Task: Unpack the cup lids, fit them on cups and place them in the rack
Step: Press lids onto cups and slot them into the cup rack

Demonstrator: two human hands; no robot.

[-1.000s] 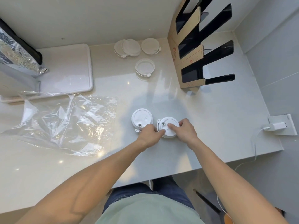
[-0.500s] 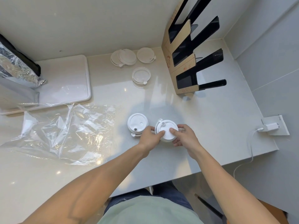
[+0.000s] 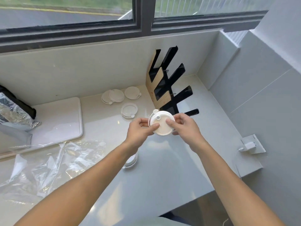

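Observation:
A white lidded cup [image 3: 162, 123] is held up above the counter, its lid facing me, with a small spout and tab at the upper left. My left hand [image 3: 140, 130] grips its left side and my right hand [image 3: 184, 129] grips its right side. Just behind it stands the black and cardboard rack [image 3: 169, 82] with slanted slots. A second lidded cup [image 3: 132, 160] stands on the counter, mostly hidden under my left forearm. Loose white lids [image 3: 114, 96] lie at the back, and one clear-centred lid [image 3: 129, 110] lies nearer.
An empty clear plastic bag [image 3: 53, 165] is spread at the left. Behind it lie a white tray [image 3: 60, 121] and a foil bag [image 3: 13, 113]. A wall socket with a white charger [image 3: 249, 145] is on the right wall. A window runs along the back.
Both hands have lifted the lidded cup off the counter and carried it up toward the rack. My head has tilted up, bringing the window into view. The other cup stays put.

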